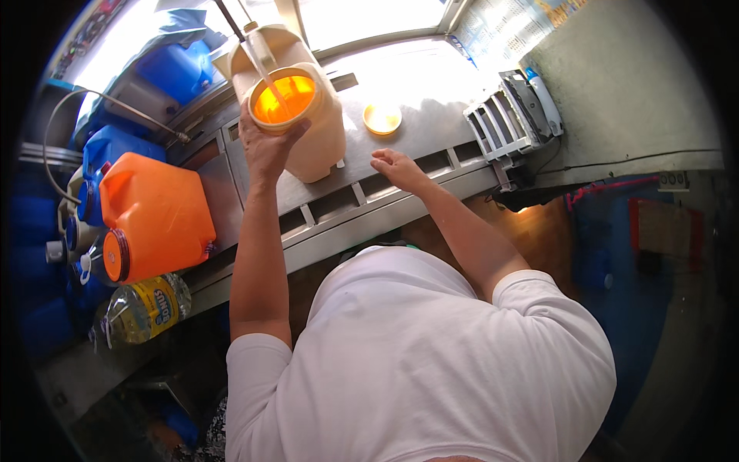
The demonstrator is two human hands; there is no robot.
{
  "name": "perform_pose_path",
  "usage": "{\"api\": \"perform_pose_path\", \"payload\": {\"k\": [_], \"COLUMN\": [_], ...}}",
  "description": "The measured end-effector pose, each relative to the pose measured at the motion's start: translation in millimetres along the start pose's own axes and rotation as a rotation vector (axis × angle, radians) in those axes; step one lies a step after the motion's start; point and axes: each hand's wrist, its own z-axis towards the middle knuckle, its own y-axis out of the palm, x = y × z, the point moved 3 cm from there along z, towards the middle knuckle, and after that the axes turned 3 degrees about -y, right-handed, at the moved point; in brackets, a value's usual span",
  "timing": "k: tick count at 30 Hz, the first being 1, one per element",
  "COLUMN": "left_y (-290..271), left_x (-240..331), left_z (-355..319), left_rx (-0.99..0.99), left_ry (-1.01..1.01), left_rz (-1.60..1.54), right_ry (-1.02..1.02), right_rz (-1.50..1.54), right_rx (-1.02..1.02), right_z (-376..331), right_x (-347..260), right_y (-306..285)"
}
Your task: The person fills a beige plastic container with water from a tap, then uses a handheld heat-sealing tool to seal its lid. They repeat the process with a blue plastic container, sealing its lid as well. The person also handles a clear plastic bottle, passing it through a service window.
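A tall, cream-white plastic jerrycan (323, 135) stands on the metal counter, its wide round mouth facing up toward me. The inside of the mouth glows bright orange. A pale tube with a dark upper length (254, 55) reaches down into it. My left hand (266, 146) is wrapped round the near side of the rim, with the thumb along the right. Off to the right, my right hand (400, 171) hovers near the counter's front edge, fingers loosely bent and nothing visible in them. A round lid with an orange-yellow inside (382, 118) lies on the counter beyond it.
At left stand an orange jerrycan (165, 212), blue jerrycans (115, 146) and a clear bottle of yellow liquid (150, 308). A thin hose (127, 102) arcs above them. A slatted metal rack (508, 119) sits at the right end by the wall. The counter's front has slots (377, 185).
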Motion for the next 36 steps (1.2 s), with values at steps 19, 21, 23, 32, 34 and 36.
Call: {"api": "perform_pose_path", "payload": {"k": [19,21,23,32,34,36], "left_y": [175,221,266,404,413,414], "left_x": [-63,-87,-113,-213,-225,-234], "left_z": [-144,-100,-51,49,45,37], "left_rx": [-0.215,-0.254,-0.333,-0.636,-0.680,-0.699], "left_ry": [0.043,0.094,0.110,-0.061,-0.071,-0.094], "left_rz": [0.416,0.483,0.586,1.040,1.103,1.118], "right_ry": [0.359,0.426,0.407,0.453,0.441,0.377], "right_rz": [0.882,0.867,0.885,0.892,0.947,1.056], "right_rx": [0.989,0.991,0.988,0.915,0.910,0.863], "right_z": [-88,-78,-79,-89,-86,-85], "right_x": [270,275,279,274,273,276], "right_y": [-347,-361,-366,-364,-364,-363]}}
